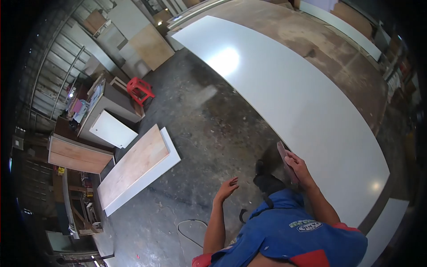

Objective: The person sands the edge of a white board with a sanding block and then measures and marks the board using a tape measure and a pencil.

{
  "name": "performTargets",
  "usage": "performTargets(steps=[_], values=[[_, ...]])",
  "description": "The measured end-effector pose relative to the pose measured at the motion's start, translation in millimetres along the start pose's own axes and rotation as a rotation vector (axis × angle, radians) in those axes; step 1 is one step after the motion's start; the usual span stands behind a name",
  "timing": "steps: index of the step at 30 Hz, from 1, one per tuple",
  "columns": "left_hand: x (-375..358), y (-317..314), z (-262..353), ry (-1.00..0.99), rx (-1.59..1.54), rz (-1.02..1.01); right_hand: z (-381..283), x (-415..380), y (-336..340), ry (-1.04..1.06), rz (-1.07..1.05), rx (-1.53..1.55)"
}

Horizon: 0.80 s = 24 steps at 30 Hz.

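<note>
My right hand (299, 168) grips a long, flat brown sanding block (288, 163) at the near long edge of a large glossy white panel (293, 93). The block is tilted along that edge, and my fingers wrap over its upper side. The panel lies on a big work table (331, 42) with a worn brown top. My left hand (227, 188) hangs in the air over the floor, away from the panel. Its fingers are loosely apart and nothing is in them.
On the left, a bare wood board and a white board (171, 153) lean together, near a small white panel (113, 129) and a wooden panel (80, 155). A red stool (139, 90) stands behind. A thin cable (180, 229) loops on the concrete floor (209, 147).
</note>
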<state>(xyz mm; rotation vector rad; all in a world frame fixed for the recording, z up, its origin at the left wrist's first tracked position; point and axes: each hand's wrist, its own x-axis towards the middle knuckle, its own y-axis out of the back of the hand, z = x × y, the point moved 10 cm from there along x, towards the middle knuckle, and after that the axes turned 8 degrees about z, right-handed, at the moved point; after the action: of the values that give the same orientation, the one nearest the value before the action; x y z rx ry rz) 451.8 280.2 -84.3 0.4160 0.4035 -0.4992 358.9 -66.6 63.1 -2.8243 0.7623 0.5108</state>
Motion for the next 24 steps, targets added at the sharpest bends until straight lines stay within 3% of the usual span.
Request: performTargets(steps=[1,3,4,5,6,7,8,9,11,12,13,15,18,22,24], values=[[14.9,21.9,-20.5,0.040,-0.042,0.031,-3.9,20.0,-14.4,0.037,-0.013,-0.032],[44.3,91.4,-114.7,0.102,-0.072,0.338,-8.7,59.9,-50.0,0.015,-0.026,-0.025],[23.0,126.5,-132.1,0.096,0.016,0.617,-10.8,75.0,-66.4,-0.020,-0.022,-0.012],[-4.7,146.6,-150.4,0.376,0.206,0.689,-14.5,94.3,-84.2,-0.065,-0.010,-0.021],[6.7,144.6,-238.1,0.309,1.076,0.314,-21.2,113.1,-103.3,-0.062,-0.020,-0.022],[-21.0,149.5,-249.0,0.451,1.067,0.146,-30.4,136.1,-126.7,-0.045,-0.044,-0.016],[-63.4,166.9,-270.9,0.923,0.485,0.447,-39.1,157.5,-151.4,-0.031,-0.068,-0.014],[-119.8,144.5,-269.7,1.324,-0.173,0.708,-50.9,178.6,-181.1,-0.021,-0.111,-0.040],[-115.9,148.7,-268.4,0.981,-0.273,0.566,-89.8,206.2,-247.1,0.020,-0.224,-0.070],[-115.5,146.1,-266.6,0.941,-0.306,0.535,-112.1,220.1,-284.9,0.077,-0.324,-0.086],[-110.2,141.8,-271.9,0.960,-0.313,0.527,-114.1,235.8,-308.6,0.069,-0.332,-0.100],[-81.7,143.9,-270.3,0.992,-0.323,0.519,-123.9,257.5,-382.0,-0.028,-0.576,-0.041],[2.1,168.0,-268.5,0.986,-0.319,0.489,-144.3,292.9,-474.9,-0.113,-0.711,-0.016],[133.7,252.1,-267.0,0.894,-0.228,0.436,-135.6,359.9,-578.1,-0.094,-0.767,-0.066],[199.5,315.1,-264.6,0.823,-0.114,0.400,-134.2,385.2,-611.0,-0.201,-0.709,-0.081]])
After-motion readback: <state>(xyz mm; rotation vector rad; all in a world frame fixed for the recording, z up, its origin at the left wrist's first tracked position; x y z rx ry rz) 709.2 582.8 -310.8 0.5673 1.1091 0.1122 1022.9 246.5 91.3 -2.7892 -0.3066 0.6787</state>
